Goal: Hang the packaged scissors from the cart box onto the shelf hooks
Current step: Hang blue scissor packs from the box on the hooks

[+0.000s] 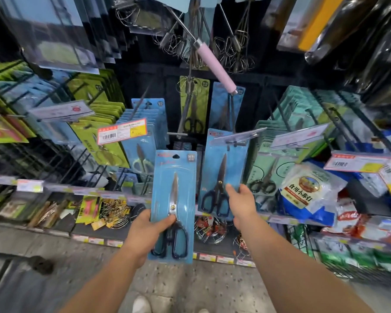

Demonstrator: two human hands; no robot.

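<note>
My left hand [150,231] grips a blue blister pack of dark-handled scissors [174,195] by its lower part, holding it upright in front of the shelf. My right hand [239,203] holds the lower right edge of a second blue scissors pack [222,175]. That pack's top sits at a shelf hook [239,137] that carries a clear label strip; whether it hangs on the hook I cannot tell. The cart box is out of view.
More scissors packs hang in rows: blue ones [142,132] to the left, green ones [95,102] further left, teal ones [287,136] to the right. Wire whisks and a pink-handled whisk [215,64] dangle above. White food bags [307,188] lie on the right shelf.
</note>
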